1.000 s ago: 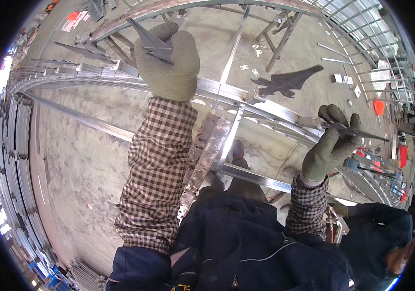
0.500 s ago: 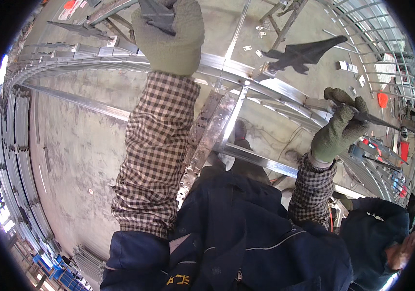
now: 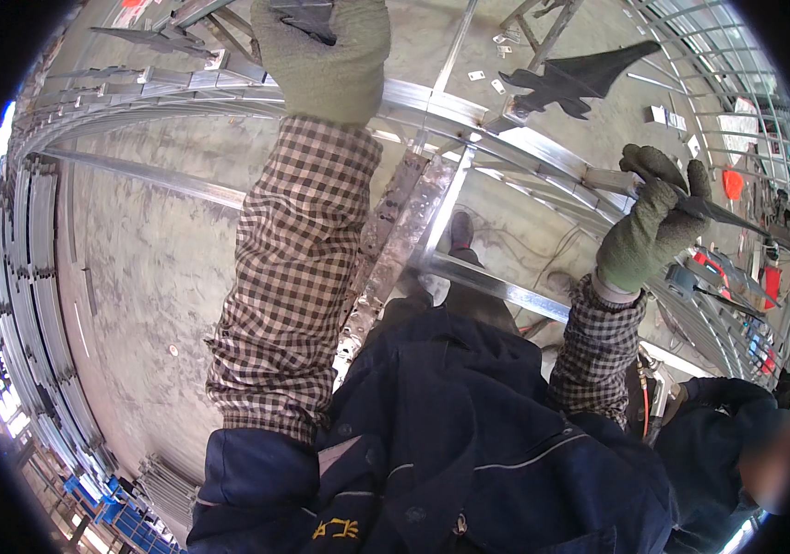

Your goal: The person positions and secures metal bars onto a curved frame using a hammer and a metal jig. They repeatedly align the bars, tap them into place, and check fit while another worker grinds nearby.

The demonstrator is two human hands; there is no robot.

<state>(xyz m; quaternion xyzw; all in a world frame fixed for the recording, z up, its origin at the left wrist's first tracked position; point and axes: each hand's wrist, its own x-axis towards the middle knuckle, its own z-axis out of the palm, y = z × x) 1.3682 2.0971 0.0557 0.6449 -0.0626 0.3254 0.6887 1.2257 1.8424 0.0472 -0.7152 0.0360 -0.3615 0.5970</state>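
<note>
My left hand (image 3: 323,69), in a grey-green work glove, reaches to the far side of a metal frame (image 3: 418,100). Its fingers close round a dark spearhead-shaped metal finial (image 3: 301,17), partly covered by the palm. My right hand (image 3: 646,222), gloved alike, is wrapped round a second dark finial (image 3: 732,222), whose point sticks out to the right. That one sits at the end of a short square tube (image 3: 609,179) joined to the frame. Between the hands, another finial (image 3: 581,78) stands out from the frame, untouched. A rough, pitted steel bar (image 3: 404,231) runs toward my body.
Long metal profiles (image 3: 30,277) are stacked at the left. A co-worker in dark clothing (image 3: 713,462) is close by at the lower right. Small pale plates (image 3: 478,76) lie on the floor beyond the frame. A barred metal panel (image 3: 718,55) rises at the far right.
My view has shifted slightly, moving the frame and the left hand a little up in the picture. Both hands keep their grips. The co-worker's arm has moved a little.
</note>
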